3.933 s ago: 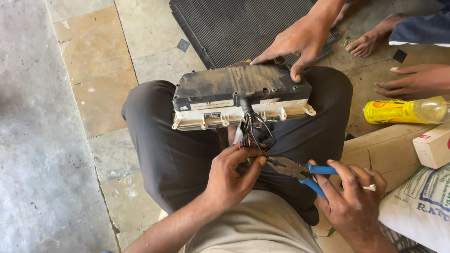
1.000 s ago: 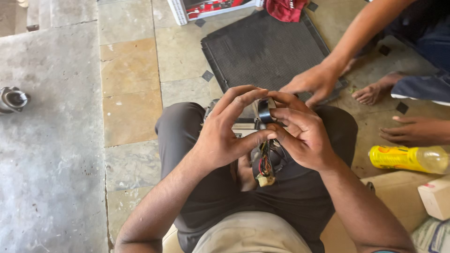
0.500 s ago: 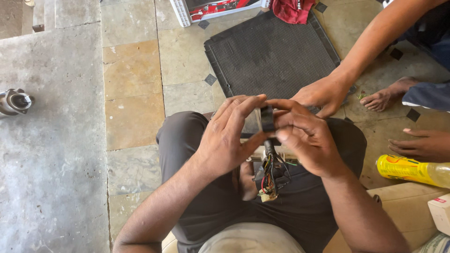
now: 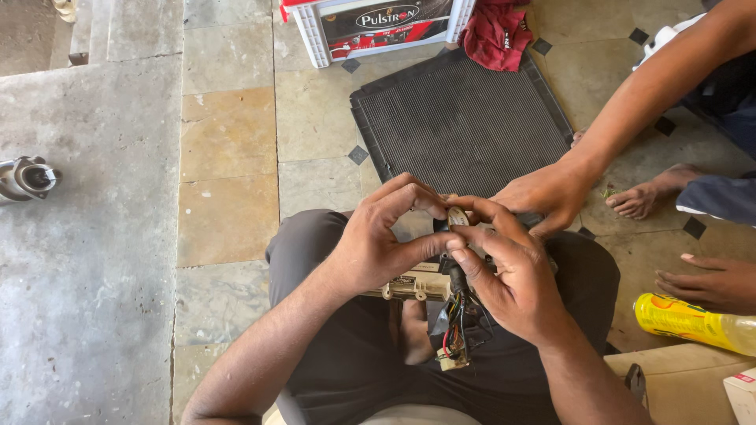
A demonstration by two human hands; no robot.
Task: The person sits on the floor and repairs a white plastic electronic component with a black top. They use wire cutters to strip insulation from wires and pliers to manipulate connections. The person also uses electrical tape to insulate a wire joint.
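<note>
The left hand (image 4: 376, 245) and right hand (image 4: 504, 267) meet over the person's lap, fingertips pinched shut together on a small black roll of tape (image 4: 455, 219) with a pale round core, from which a bundle of coloured wires (image 4: 455, 330) hangs to a small connector. Under the hands a beige and black module (image 4: 409, 285) lies across dark trousers, a co-worker's hand (image 4: 547, 193) resting on its far right edge. The floor is stone tile beside a grey concrete slab at left, with a black radiator (image 4: 465, 118) beyond the knees, a red cloth (image 4: 498, 33) far off, and a yellow bottle (image 4: 693, 321) at right.
</note>
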